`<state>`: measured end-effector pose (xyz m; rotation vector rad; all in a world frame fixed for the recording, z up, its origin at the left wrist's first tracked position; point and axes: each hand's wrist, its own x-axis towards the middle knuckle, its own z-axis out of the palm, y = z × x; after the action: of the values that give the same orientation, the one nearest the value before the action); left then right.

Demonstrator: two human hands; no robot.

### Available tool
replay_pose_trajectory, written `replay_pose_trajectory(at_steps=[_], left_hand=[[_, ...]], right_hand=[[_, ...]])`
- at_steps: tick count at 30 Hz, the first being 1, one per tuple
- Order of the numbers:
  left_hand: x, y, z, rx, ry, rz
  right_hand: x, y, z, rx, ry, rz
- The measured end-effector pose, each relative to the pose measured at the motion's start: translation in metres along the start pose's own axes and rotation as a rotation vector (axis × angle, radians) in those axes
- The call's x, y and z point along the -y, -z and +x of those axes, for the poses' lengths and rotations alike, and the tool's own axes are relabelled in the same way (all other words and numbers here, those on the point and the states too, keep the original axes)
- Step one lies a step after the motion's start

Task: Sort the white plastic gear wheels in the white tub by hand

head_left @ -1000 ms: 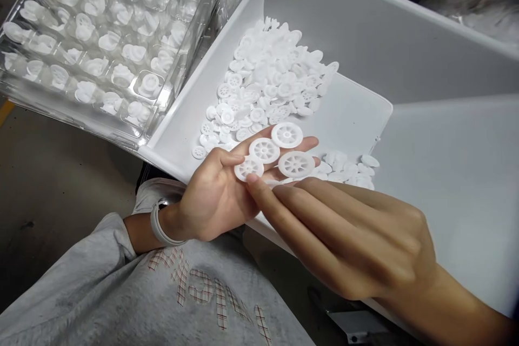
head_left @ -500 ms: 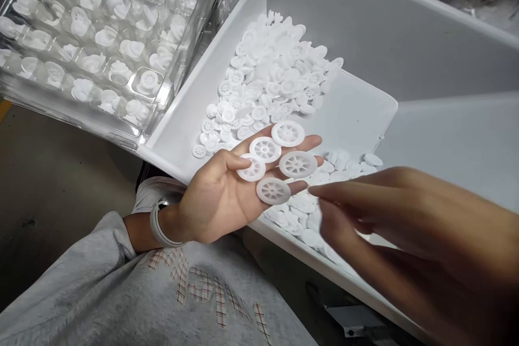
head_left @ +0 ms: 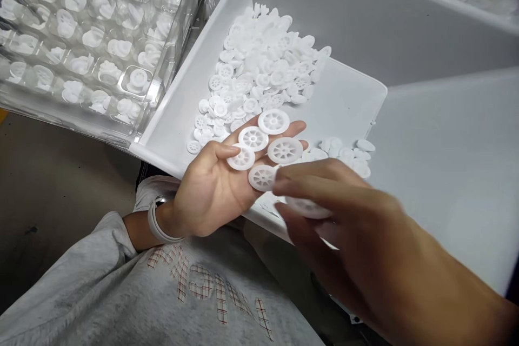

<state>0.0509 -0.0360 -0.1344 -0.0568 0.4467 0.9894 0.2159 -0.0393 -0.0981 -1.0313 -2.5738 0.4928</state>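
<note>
Head view, far left: your clear plastic compartment tray (head_left: 60, 111) holds small white plastic pieces (head_left: 66, 23). Your left hand (head_left: 206, 189), wearing a pale wristband (head_left: 158, 224), lies palm up with fingers extended, holding five round white plastic spoked wheels (head_left: 253, 139) across palm and fingers, thumb on one. Behind it, a heap of white plastic discs and wheels (head_left: 263, 65) lies inside the pale grey plastic bin (head_left: 324, 0). Your blurred right hand (head_left: 352, 216) is part-curled, its fingertips just over the lowest wheel; a white disc (head_left: 306, 208) shows between thumb and fingers, but you cannot tell whether it is gripped.
</note>
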Motion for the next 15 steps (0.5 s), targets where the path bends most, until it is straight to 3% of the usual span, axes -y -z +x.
replay_pose_trajectory(at_steps=[3, 7, 11, 15], left_hand=[[0.001, 0.002, -0.001, 0.022, 0.025, 0.023], [0.0, 0.002, 0.0, 0.021, 0.042, 0.015], [-0.005, -0.001, 0.001, -0.008, 0.068, 0.017], [-0.005, -0.003, 0.001, -0.075, 0.009, 0.038]], right_hand=[[0.013, -0.007, 0.018, -0.008, 0.15, -0.147], [0.018, -0.018, 0.03, -0.174, 0.348, -0.454], [0.012, -0.02, 0.025, -0.184, 0.286, -0.41], [0.006, -0.017, 0.012, -0.167, 0.259, -0.31]])
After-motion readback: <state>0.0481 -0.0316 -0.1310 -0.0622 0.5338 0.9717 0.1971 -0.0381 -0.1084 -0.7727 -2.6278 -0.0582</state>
